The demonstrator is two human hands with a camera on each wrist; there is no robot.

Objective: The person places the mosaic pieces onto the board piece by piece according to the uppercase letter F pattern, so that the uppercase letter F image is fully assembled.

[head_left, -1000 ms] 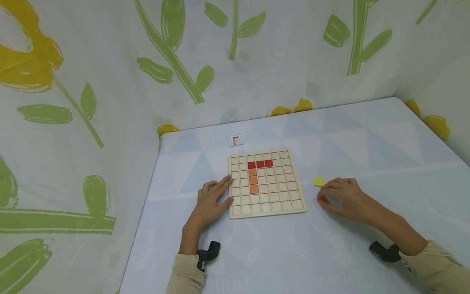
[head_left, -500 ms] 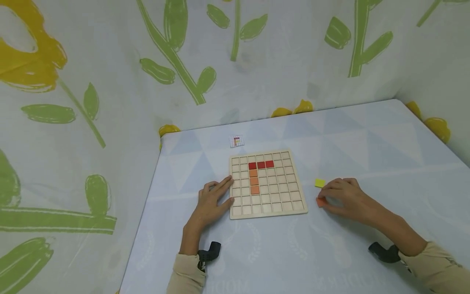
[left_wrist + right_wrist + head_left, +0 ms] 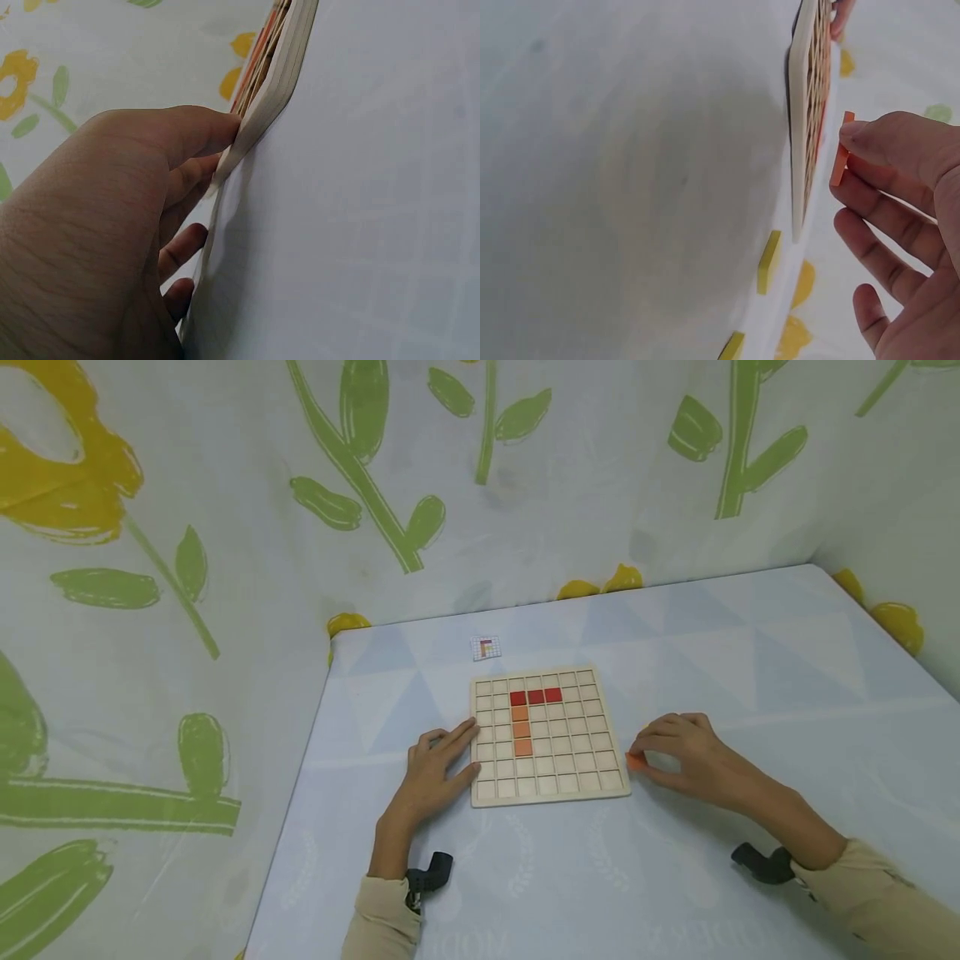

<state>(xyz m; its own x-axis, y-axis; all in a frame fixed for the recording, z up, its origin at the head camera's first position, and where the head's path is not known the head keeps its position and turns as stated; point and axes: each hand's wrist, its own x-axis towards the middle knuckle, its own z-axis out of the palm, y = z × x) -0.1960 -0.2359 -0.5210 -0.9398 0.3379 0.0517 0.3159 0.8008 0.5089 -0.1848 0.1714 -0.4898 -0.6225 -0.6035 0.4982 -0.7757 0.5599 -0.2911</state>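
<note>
A square wooden grid board [image 3: 568, 782] lies flat on the table. Three red tiles [image 3: 536, 697] form a row in its upper part, and three orange tiles [image 3: 521, 730] run down below the leftmost red one. My left hand [image 3: 433, 777] touches the board's left edge with thumb and fingertips, its fingers fairly straight. Just off the board's right edge, my right hand [image 3: 686, 758] pinches a loose orange tile [image 3: 842, 154] between thumb and fingers. The right wrist view shows this tile raised above the table, tilted on edge.
Two yellow tiles, one nearer the board [image 3: 769, 262] and one farther off [image 3: 733, 346], lie on the table in the right wrist view; the right hand mostly hides them in the head view. A small printed grid card [image 3: 486, 647] lies behind the board.
The right hand has moved left towards the board, carrying the orange tile, and now covers the yellow tile that showed beside it. The left hand stays at the board's edge.
</note>
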